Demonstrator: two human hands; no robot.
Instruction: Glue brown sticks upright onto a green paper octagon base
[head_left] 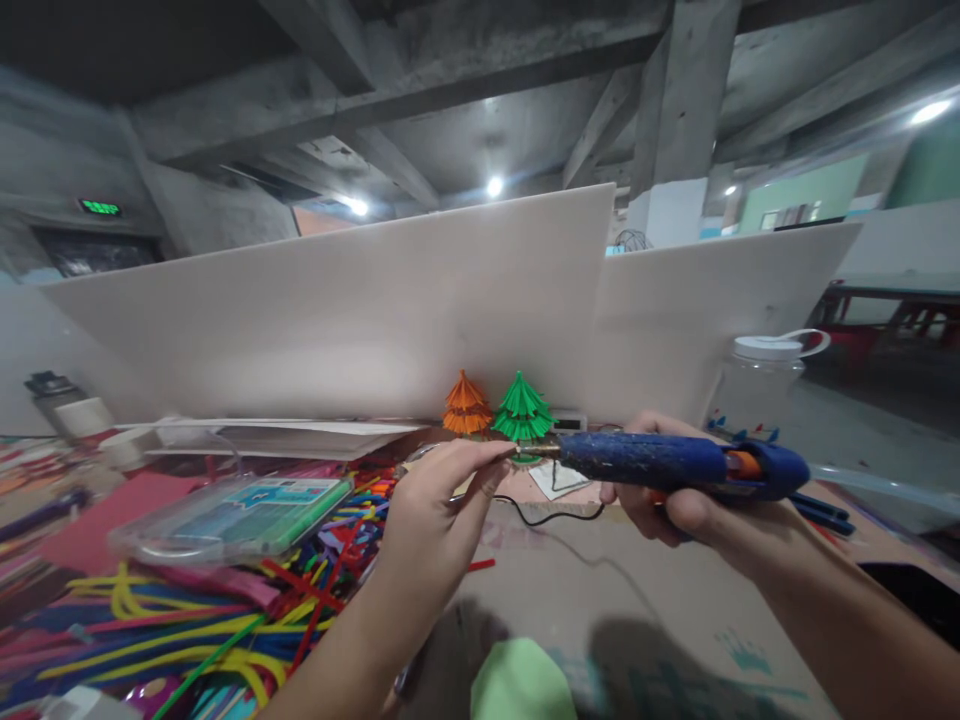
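My right hand (679, 505) is wrapped round a blue hot glue gun (637, 462), held level with its metal nozzle pointing left. Thumb and fingertips of my left hand (442, 490) are pinched together right at the nozzle tip; whatever they hold is too small to make out. Behind the nozzle stand a small green paper tree (523, 405) and an orange paper tree (463, 403). A black cord (555, 520) runs below the gun across the cardboard-covered table (645, 610).
Colourful strips (195, 640) are heaped at the left, with a clear plastic case (240, 515) on them. A white board (360, 320) stands across the back. A clear bottle (761, 380) is at the right. A pale green rounded piece (521, 682) shows at the front.
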